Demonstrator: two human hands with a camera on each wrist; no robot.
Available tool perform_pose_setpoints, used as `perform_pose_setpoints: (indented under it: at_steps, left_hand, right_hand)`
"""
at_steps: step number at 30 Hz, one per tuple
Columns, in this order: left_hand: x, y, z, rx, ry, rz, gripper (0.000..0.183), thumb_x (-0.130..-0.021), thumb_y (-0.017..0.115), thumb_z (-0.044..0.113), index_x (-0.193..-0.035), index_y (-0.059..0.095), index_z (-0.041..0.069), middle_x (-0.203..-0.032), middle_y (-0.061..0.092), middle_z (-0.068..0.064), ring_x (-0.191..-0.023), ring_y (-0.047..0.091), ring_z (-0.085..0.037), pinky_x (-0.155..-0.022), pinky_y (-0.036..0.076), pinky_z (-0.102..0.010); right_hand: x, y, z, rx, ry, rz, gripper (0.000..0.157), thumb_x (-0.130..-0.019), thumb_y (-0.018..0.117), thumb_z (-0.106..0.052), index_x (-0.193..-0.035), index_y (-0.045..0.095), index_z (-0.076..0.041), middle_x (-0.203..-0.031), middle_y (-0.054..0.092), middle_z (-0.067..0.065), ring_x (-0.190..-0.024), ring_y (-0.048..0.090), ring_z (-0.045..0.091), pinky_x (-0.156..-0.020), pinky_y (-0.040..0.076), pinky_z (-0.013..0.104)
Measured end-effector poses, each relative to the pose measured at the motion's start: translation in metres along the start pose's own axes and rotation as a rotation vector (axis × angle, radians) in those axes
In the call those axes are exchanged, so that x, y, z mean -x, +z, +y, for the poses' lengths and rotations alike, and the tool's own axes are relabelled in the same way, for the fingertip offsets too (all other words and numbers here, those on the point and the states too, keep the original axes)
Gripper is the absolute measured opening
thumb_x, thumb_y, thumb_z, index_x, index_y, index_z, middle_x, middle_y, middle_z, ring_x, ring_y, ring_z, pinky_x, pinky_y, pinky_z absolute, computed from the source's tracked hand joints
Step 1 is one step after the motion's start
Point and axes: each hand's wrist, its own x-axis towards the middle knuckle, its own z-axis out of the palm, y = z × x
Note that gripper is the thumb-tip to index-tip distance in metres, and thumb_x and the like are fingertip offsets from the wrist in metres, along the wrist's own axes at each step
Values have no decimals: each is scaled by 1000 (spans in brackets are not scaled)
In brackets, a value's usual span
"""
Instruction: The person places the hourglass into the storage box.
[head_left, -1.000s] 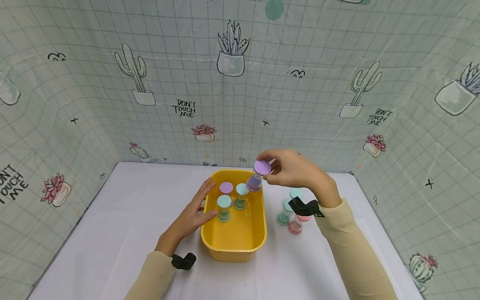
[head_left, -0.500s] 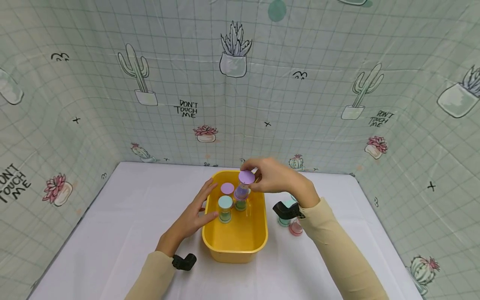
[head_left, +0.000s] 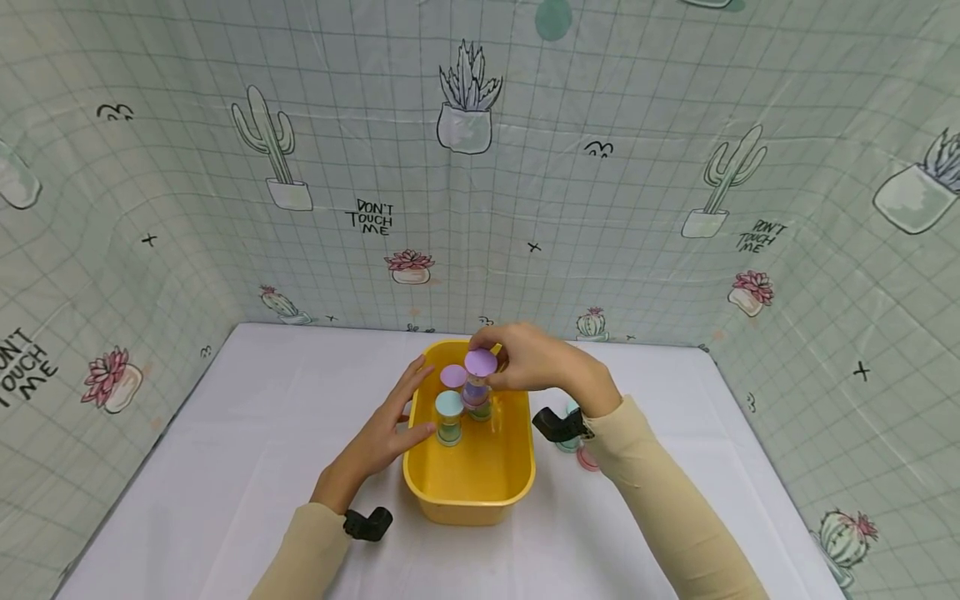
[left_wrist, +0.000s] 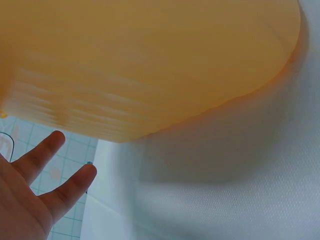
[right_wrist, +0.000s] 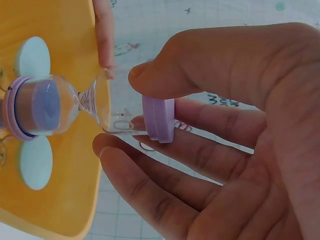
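While our right hand (head_left: 531,358) pinches a purple timer (head_left: 481,362), our left hand (head_left: 384,435) spreads at the left of the tub (head_left: 480,473).
We'd best keep that timer upright, clear of green timers (head_left: 448,405).

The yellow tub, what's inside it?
A purple sand timer and a green sand timer. Another green timer is mostly hidden by the held purple timer in the right hand. The first one's bottom is covered too.
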Motion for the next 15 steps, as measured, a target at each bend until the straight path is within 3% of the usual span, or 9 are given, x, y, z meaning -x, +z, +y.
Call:
perform_pose_setpoints:
  at_steps: [15]
  left_hand:
    - [1, 1, 0, 2, 5, 7, 78, -97, 60, 43, -165, 25, 25, -175, 4, 0, -156, 24, -42, -107, 42, -71]
  right_hand:
    - [5, 5, -4, -28, 8, -28, 43, -86, 74, -9, -128, 67, -5, -118, 73, 6, -94, 70, 14, -85, 60, 28]
